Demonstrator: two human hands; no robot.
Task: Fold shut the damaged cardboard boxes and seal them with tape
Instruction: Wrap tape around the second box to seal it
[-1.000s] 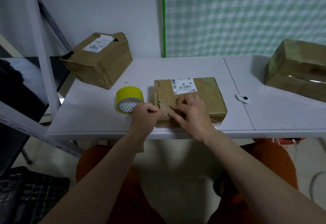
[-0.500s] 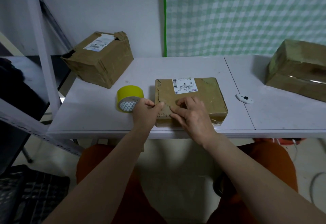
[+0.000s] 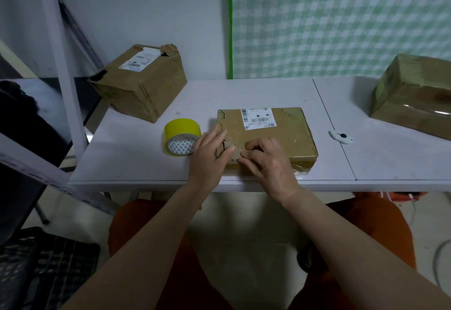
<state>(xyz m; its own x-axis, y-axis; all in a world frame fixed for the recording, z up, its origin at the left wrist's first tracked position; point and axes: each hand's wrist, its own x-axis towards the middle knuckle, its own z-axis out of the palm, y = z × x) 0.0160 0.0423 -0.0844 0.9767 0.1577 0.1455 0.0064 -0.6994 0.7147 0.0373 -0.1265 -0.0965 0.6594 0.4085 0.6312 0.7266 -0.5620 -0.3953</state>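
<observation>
Head view: flat cardboard box (image 3: 267, 136) lying near the table's (image 3: 136, 160) front edge, white shipping label (image 3: 258, 118) on its far side, ragged tear running down its left edge. Left hand (image 3: 210, 154) laid against that torn left edge, fingers fairly straight and spread over the corner, thumb resting on the box top; pressing, not clasping. Right hand (image 3: 267, 160) resting on the near-left part of the box top, fingers bent with tips pushing down on the cardboard just right of the tear; curled round nothing. Yellow tape roll (image 3: 181, 136) standing on its side just left of the flat box, close beside the left hand, patterned core facing the camera. Dented, torn larger box (image 3: 140, 81) well behind and to the left of the flat box, against the wall. Tape-wrapped glossy box (image 3: 415, 95) far to the right of the flat box, partly cut by the frame edge. Small white cutter (image 3: 341, 137) to the right of the flat box, near the table seam. Green checked cloth (image 3: 341, 21) hanging behind the flat box.
</observation>
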